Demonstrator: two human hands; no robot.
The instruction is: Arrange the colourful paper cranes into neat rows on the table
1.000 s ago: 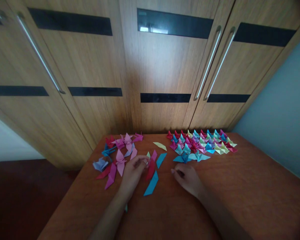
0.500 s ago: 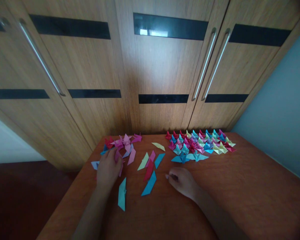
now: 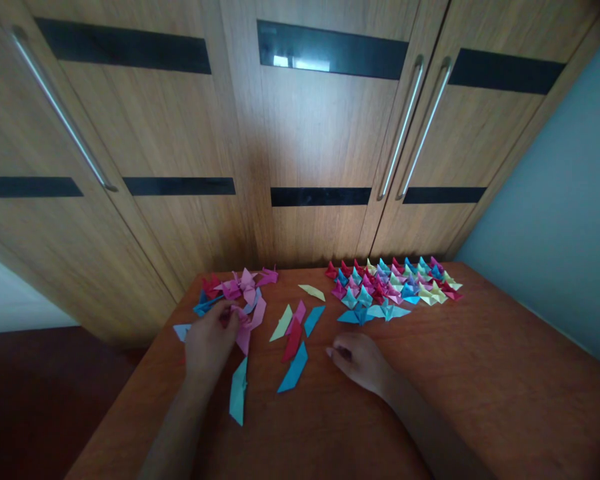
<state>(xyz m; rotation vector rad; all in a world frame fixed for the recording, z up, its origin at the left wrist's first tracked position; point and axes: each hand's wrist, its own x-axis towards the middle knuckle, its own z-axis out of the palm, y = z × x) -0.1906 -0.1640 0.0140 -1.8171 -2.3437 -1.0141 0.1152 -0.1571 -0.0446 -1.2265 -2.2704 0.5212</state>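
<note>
My left hand (image 3: 211, 339) is at the left pile of folded paper, its fingers closed beside a pink folded piece (image 3: 244, 327); what lies between the fingertips is too small to make out. My right hand (image 3: 359, 360) rests on the table with curled fingers, and nothing shows in it. Between the hands lie flat folded strips: a red one (image 3: 293, 341), a blue one (image 3: 293, 369), a light green one (image 3: 281, 324) and others. A teal strip (image 3: 239, 392) lies nearer me, below the left pile.
Rows of colourful folded paper pieces (image 3: 380, 287) stand at the back right of the wooden table (image 3: 460, 373). Pink paper cranes (image 3: 247, 283) are at the back left. A wooden cabinet (image 3: 315, 133) with metal handles rises behind the table.
The view has shifted slightly. The pink pieces beside my left hand have moved and now touch or overlap. My right hand keeps its place on the table.
</note>
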